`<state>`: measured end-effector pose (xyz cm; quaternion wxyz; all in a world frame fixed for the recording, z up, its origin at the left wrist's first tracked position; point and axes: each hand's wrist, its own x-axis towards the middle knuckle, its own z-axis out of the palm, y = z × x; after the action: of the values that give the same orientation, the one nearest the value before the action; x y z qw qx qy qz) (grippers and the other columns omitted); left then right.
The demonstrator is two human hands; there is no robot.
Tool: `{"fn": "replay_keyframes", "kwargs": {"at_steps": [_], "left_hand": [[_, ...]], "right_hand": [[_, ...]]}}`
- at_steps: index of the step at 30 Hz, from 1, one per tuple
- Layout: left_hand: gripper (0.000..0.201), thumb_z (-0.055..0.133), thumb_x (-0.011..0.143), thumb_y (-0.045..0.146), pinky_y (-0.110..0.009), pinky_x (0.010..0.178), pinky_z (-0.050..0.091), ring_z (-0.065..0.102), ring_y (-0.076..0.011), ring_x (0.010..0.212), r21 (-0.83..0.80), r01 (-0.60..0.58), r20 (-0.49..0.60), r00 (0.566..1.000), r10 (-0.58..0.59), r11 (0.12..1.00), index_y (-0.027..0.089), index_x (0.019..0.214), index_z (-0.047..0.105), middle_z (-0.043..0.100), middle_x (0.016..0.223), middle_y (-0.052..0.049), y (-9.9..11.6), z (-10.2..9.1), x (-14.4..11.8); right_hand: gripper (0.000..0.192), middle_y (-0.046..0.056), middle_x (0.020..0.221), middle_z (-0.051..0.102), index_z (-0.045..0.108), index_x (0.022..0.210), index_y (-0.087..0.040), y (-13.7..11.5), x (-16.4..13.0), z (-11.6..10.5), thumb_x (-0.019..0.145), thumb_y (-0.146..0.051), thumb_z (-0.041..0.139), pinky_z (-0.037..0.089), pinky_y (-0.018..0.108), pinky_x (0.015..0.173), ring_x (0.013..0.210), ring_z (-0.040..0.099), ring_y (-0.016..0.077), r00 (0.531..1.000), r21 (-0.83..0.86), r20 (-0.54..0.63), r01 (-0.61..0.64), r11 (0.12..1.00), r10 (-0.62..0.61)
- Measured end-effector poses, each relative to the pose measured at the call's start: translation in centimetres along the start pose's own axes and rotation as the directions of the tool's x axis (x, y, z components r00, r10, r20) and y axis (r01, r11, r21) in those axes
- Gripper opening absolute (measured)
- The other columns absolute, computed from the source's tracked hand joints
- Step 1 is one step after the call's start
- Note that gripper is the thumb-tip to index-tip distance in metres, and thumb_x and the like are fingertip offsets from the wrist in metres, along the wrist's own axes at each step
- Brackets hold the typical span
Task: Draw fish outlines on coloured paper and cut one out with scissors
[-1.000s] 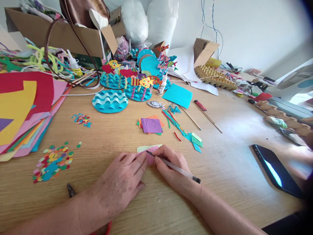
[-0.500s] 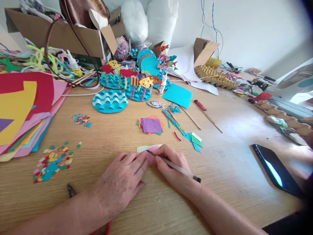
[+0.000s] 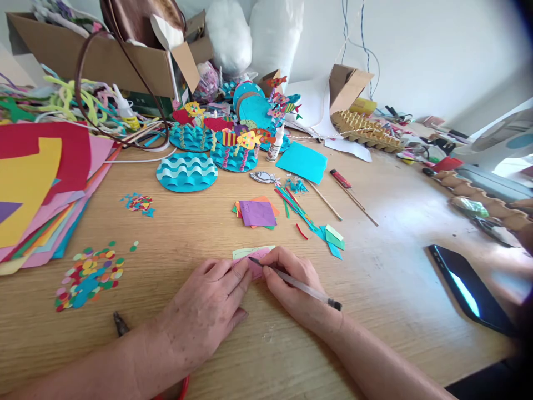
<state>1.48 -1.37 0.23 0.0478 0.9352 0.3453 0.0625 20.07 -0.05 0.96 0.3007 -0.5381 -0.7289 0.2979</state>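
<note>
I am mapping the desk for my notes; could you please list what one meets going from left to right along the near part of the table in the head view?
Pile of colourful paper dots → left hand → pink paper piece → right hand holding a pen → black phone.

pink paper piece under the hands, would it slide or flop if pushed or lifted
The pink paper piece looks thin and flat, so it would probably flop if lifted by one edge. It seems light and likely to skid on the smooth wooden table, which may be why the left hand presses on it while the right hand holds a pen to it.
</note>
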Motion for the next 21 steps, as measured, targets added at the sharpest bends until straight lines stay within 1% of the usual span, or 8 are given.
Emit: {"fn": "replay_keyframes", "kwargs": {"at_steps": [5, 10, 12, 17, 21], "left_hand": [[0.043, 0.051, 0.09, 0.028, -0.042, 0.089, 0.041, 0.049, -0.0273, 0.109, 0.006, 0.002, 0.006, 1.0, -0.002, 1.0, 0.009, 0.128, 0.048, 0.055, 0.129, -0.01, 0.1, 0.0, 0.06], [0.044, 0.051, 0.089, 0.028, -0.042, 0.089, 0.041, 0.049, -0.027, 0.109, 0.013, 0.001, 0.002, 1.0, -0.001, 1.0, 0.008, 0.128, 0.048, 0.056, 0.128, -0.01, 0.11, -0.03, 0.09], [0.045, 0.051, 0.089, 0.028, -0.042, 0.089, 0.041, 0.049, -0.0271, 0.11, 0.015, -0.002, 0.01, 1.0, 0.001, 1.0, 0.008, 0.129, 0.047, 0.055, 0.129, -0.01, 0.09, 0.0, 0.03], [0.045, 0.048, 0.091, 0.03, -0.042, 0.09, 0.04, 0.048, -0.0278, 0.111, 0.039, -0.006, 0.043, 0.999, 0.004, 0.999, 0.01, 0.132, 0.044, 0.051, 0.133, -0.01, 0.06, -0.01, -0.11], [0.041, 0.047, 0.091, 0.031, -0.042, 0.088, 0.041, 0.048, -0.0277, 0.11, 0.046, -0.013, 0.061, 0.998, 0.01, 0.999, 0.011, 0.128, 0.048, 0.051, 0.133, -0.01, 0.12, -0.32, 0.09]], "right_hand": [[0.011, -0.002, 0.062, 0.061, 0.052, 0.074, -0.022, 0.0, 0.0, -0.01, 0.074, -0.014, 0.046, 0.04, 0.022, 0.052, 0.06, 0.058, 0.0139, 1.0, -0.016, -0.02, -0.007, 1.0, 0.006], [0.012, -0.002, 0.064, 0.063, 0.053, 0.075, -0.022, 0.01, -0.05, 0.03, 0.074, -0.013, 0.046, 0.04, 0.022, 0.051, 0.057, 0.057, 0.0134, 1.0, -0.015, 0.009, -0.012, 1.0, 0.012], [0.011, -0.002, 0.064, 0.063, 0.053, 0.075, -0.022, 0.06, -0.06, 0.07, 0.075, -0.014, 0.046, 0.04, 0.021, 0.051, 0.056, 0.056, 0.0131, 1.0, 0.002, 0.008, -0.02, 1.0, 0.02], [0.01, -0.003, 0.062, 0.06, 0.052, 0.073, -0.022, 0.28, -0.06, 0.07, 0.074, -0.014, 0.046, 0.039, 0.02, 0.05, 0.056, 0.056, 0.0119, 0.999, 0.026, -0.042, -0.027, 0.999, 0.028], [0.011, -0.003, 0.061, 0.06, 0.053, 0.075, -0.022, 0.43, -0.06, -0.03, 0.075, -0.014, 0.046, 0.038, 0.02, 0.05, 0.055, 0.056, 0.0117, 0.999, 0.022, -0.03, -0.028, 0.999, 0.029]]}}
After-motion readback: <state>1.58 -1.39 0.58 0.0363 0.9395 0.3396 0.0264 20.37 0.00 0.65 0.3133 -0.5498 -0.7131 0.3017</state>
